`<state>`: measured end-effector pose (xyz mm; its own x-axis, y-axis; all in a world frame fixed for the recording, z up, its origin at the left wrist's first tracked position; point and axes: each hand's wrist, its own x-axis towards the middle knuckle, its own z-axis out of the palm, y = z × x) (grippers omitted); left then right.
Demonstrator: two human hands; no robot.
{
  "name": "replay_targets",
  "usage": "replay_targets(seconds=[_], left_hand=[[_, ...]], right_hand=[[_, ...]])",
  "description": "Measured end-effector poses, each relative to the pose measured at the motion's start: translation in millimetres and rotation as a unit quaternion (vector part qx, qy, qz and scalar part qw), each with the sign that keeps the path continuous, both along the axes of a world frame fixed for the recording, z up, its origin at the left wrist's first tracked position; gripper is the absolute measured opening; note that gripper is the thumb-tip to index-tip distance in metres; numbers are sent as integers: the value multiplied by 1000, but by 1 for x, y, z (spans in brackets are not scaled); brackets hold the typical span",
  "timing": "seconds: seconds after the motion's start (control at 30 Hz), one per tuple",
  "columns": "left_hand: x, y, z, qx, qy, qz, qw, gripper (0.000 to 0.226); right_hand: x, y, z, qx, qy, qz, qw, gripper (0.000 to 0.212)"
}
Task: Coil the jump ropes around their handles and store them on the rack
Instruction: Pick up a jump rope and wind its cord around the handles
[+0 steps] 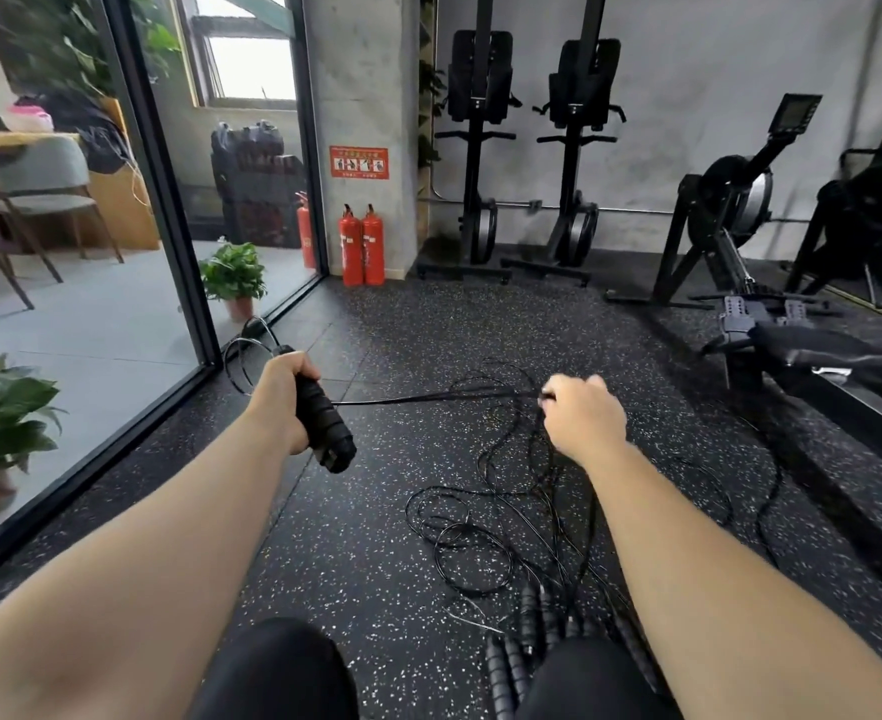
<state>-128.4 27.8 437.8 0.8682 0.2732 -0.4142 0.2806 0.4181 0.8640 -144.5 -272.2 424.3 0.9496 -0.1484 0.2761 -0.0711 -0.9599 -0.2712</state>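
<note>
Spare handles [511, 662] by knees, tangled ropes [485, 517], rower [740, 252] beyond.

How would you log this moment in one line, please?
left hand: grips handles | right hand: pinches rope, taut | loose ropes: floor | rack: unseen

Black jump-rope handles [324, 418] and cords [485, 511]; black floor [376, 511] speckled white at centre; red fire extinguishers [362, 245] at upper centre.
</note>
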Motion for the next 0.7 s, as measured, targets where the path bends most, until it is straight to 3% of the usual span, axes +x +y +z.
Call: replay_targets(seconds=[0.13, 0.33, 0.57, 0.7], left_hand=[[-6, 0, -15, 28, 31, -3, 999, 15], [-8, -10, -14, 14, 12, -20, 1000, 12], [-7, -11, -10, 12, -7, -46, 999, 14], [-9, -5, -18, 96, 39, -151, 983, 18]], right_hand=[[22, 20, 53, -26, -113, 56, 992, 19], [35, 38, 99, 59, -222, 147, 962, 18], [44, 32, 88, 120, -208, 133, 962, 18], [47, 26, 65, 96, -145, 103, 979, 21]])
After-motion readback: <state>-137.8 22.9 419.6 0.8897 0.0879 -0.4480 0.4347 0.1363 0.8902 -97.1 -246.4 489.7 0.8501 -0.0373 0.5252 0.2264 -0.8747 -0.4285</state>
